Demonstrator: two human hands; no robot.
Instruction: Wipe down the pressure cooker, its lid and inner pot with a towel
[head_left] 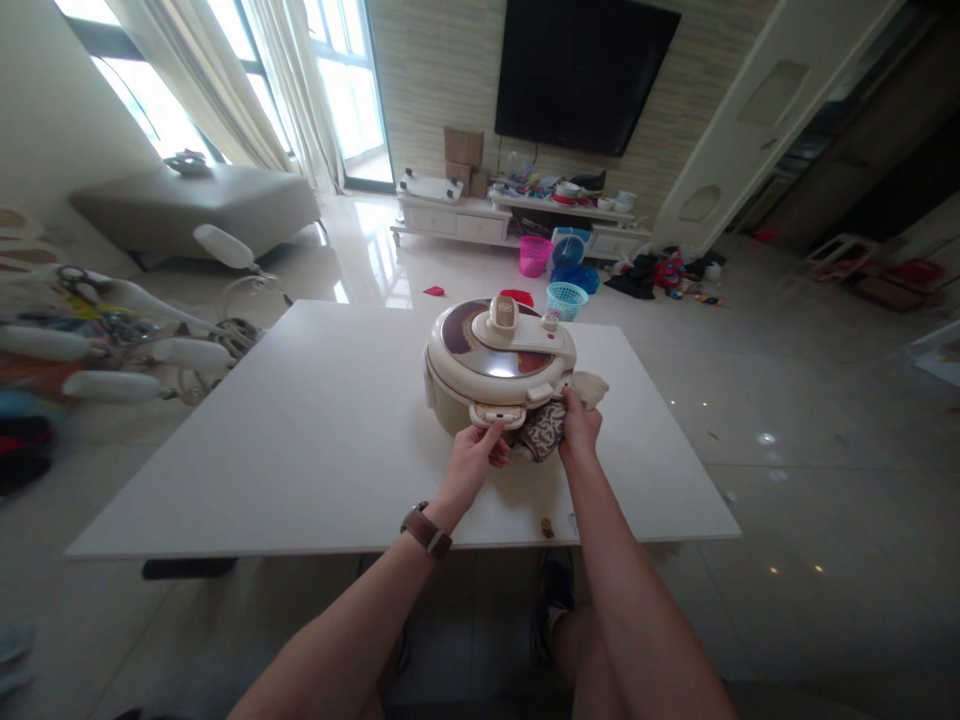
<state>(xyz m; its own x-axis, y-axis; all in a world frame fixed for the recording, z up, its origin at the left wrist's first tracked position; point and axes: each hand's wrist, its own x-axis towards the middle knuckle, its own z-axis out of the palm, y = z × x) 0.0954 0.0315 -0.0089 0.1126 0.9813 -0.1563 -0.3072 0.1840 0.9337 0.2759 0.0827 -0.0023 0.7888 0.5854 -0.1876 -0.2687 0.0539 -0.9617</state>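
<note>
A cream electric pressure cooker [450, 385] with a brown-patterned lid stands upright on the white table [300, 460], its lid on. My left hand [477, 452] is closed at the cooker's front handle [499, 414], thumb on top and fingers curled below. A brown-and-cream patterned cloth [543, 432] is bunched against the cooker's lower right side. My right hand [580, 425] grips this cloth, its thumb near the lid's edge. The right fingers are partly hidden behind the cloth. Part of the cloth's paler side shows beyond that hand.
A small brown scrap [547, 527] lies near the table's front edge. Baskets, a pink one [535, 256] and a light blue one [566, 299], stand on the floor beyond. At left is a lamp with white shades [225, 247]. A low cabinet [480, 226] lines the far wall.
</note>
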